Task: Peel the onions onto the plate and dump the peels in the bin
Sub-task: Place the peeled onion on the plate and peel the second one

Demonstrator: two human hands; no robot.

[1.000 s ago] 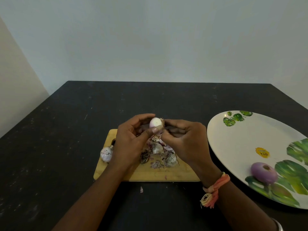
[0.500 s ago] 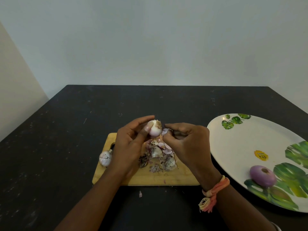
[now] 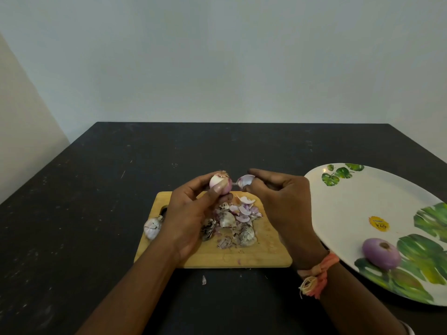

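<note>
My left hand (image 3: pixel 191 213) grips a small pale onion (image 3: pixel 219 182) above the wooden cutting board (image 3: pixel 266 252), thumb pressed on its front. My right hand (image 3: pixel 278 201) pinches a curved piece of peel (image 3: pixel 244 181) just right of the onion, pulled away from it. A heap of pink and white peels (image 3: pixel 232 223) lies on the board under the hands. A peeled purple onion (image 3: pixel 381 253) rests on the white leaf-patterned plate (image 3: pixel 350 209) at the right. An unpeeled onion (image 3: pixel 152 228) lies at the board's left edge. No bin is in view.
Everything sits on a black table (image 3: pixel 96 213) against a pale wall. One stray peel flake (image 3: pixel 204 279) lies on the table in front of the board. A yellow sticker (image 3: pixel 379 224) is on the plate.
My right hand has torn a piece of peel off the onion and drawn it to the right. The left hand turned the onion slightly.
</note>
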